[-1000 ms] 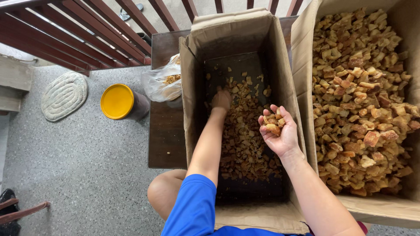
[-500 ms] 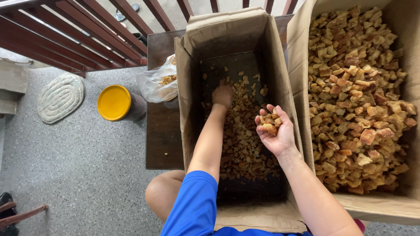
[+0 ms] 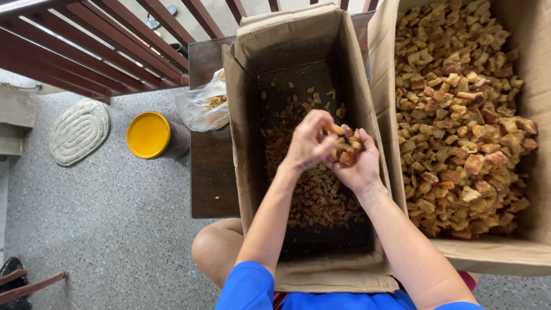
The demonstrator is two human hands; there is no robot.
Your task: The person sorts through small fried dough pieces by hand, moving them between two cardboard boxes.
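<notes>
the biggest thing in view is the wide cardboard box point(image 3: 525, 247) on the right, filled nearly to the top with golden-brown chunky pieces point(image 3: 459, 115); it sits close enough that the right arm can reach over its near left wall. just left of it, touching or nearly so, stands a narrower, deeper cardboard box point(image 3: 241, 115) with its flaps up, which keeps what lands in it from spilling; only a thin layer of smaller brown bits point(image 3: 315, 195) covers its dark bottom. both boxes rest on a dark wooden table point(image 3: 212, 172), its far end against a reddish railing point(image 3: 86, 51). a knee shows under the near edge, so the person appears seated close in.

on the floor to the left lie an oval woven mat point(image 3: 79, 131) and a pot with a yellow lid point(image 3: 148, 135). a clear plastic bag point(image 3: 201, 106) holding some brown scraps leans at the far left corner of the narrow box.

over the middle of that box, the right hand point(image 3: 359, 163) is cupped palm-up, cradling a small heap of pieces point(image 3: 344, 150) so they stay put. the left hand point(image 3: 307, 140) meets it from the left, fingertips pressed together, pinching one piece point(image 3: 334, 129) off the heap.
</notes>
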